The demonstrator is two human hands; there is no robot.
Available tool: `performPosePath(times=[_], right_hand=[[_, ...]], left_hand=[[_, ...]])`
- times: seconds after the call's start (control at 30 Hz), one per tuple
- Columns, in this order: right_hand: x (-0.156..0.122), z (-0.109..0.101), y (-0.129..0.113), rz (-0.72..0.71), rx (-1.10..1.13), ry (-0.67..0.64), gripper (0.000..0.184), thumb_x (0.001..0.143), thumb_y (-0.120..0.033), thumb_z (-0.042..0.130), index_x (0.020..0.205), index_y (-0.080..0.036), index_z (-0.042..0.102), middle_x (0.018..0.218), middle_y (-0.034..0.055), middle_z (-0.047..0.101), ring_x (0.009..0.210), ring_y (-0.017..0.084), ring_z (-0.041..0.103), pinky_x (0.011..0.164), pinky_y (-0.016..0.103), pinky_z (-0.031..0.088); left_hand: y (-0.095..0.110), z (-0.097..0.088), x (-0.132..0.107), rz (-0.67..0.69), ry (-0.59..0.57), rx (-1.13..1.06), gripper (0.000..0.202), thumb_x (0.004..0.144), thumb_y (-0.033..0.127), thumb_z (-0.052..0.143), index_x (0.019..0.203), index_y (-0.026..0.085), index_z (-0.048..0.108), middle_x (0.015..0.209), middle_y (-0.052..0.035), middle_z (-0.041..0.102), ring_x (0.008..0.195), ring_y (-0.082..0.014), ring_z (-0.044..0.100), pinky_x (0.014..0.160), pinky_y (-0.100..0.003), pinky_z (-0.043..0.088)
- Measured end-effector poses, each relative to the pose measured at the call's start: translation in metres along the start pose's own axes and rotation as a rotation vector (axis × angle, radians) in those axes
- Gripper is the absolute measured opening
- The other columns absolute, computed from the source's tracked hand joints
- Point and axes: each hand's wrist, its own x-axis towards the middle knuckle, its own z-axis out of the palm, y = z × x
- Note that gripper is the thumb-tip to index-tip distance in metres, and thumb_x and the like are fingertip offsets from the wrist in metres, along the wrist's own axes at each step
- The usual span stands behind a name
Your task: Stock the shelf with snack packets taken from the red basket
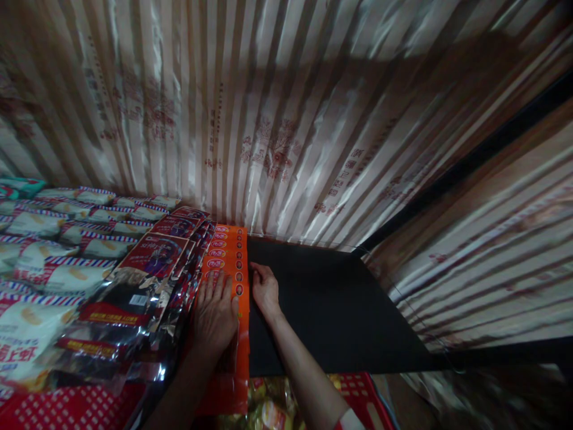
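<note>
Stacks first: glossy dark-red foil packets lean at nine o'clock and could slump onto the orange printed packet row. On it the left hand lies flat, open; the right hand curls at its three o'clock edge, grip unclear, on slick black shelf board.

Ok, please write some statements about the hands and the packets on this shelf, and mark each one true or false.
1. The left hand lies flat on the orange packets. True.
2. The right hand holds a white packet up in the air. False: it rests low on the black shelf, at the edge of the orange packets.
3. Dark red packets lie to the left of the orange ones. True.
4. The white packets lie to the right of the orange ones. False: they are at the far left.
</note>
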Motion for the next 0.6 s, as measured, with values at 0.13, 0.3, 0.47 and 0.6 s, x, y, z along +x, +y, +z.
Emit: performPosePath(times=[0.13, 0.3, 0.47, 0.6], right_hand=[[-0.005, -0.005, -0.009, 0.010, -0.119, -0.057, 0.040, 0.081, -0.013, 0.036, 0.108, -0.017, 0.066, 0.100, 0.0082, 0.064, 0.094, 0.017, 0.058, 0.087, 0.029, 0.047], [-0.009, -0.002, -0.013, 0.022, -0.176, -0.092, 0.044, 0.079, -0.009, 0.037, 0.110, -0.021, 0.066, 0.099, 0.0056, 0.064, 0.095, 0.016, 0.057, 0.086, 0.026, 0.046], [-0.009, -0.003, -0.012, 0.028, -0.156, -0.111, 0.044, 0.079, -0.010, 0.036, 0.110, -0.020, 0.066, 0.101, 0.0057, 0.064, 0.096, 0.015, 0.058, 0.088, 0.026, 0.045], [-0.007, 0.000, -0.012, 0.117, 0.043, -0.027, 0.041, 0.087, -0.025, 0.037, 0.120, -0.016, 0.059, 0.116, 0.0087, 0.062, 0.110, 0.017, 0.054, 0.098, 0.030, 0.040]], left_hand=[[-0.001, 0.001, -0.001, 0.002, 0.031, -0.026, 0.047, 0.085, 0.027, 0.039, 0.128, 0.010, 0.050, 0.137, -0.0137, 0.045, 0.131, -0.0312, 0.035, 0.106, -0.050, 0.031], [-0.002, 0.004, -0.001, 0.015, 0.027, -0.031, 0.047, 0.086, 0.027, 0.037, 0.128, 0.011, 0.049, 0.136, -0.0133, 0.046, 0.130, -0.0294, 0.036, 0.107, -0.049, 0.029], [-0.002, 0.002, -0.001, 0.013, 0.004, -0.022, 0.047, 0.085, 0.027, 0.037, 0.127, 0.010, 0.051, 0.135, -0.0137, 0.049, 0.130, -0.0287, 0.037, 0.108, -0.048, 0.028], [-0.002, 0.001, 0.000, 0.023, 0.005, -0.012, 0.047, 0.086, 0.027, 0.037, 0.127, 0.010, 0.050, 0.135, -0.0137, 0.048, 0.130, -0.0295, 0.037, 0.107, -0.049, 0.029]])
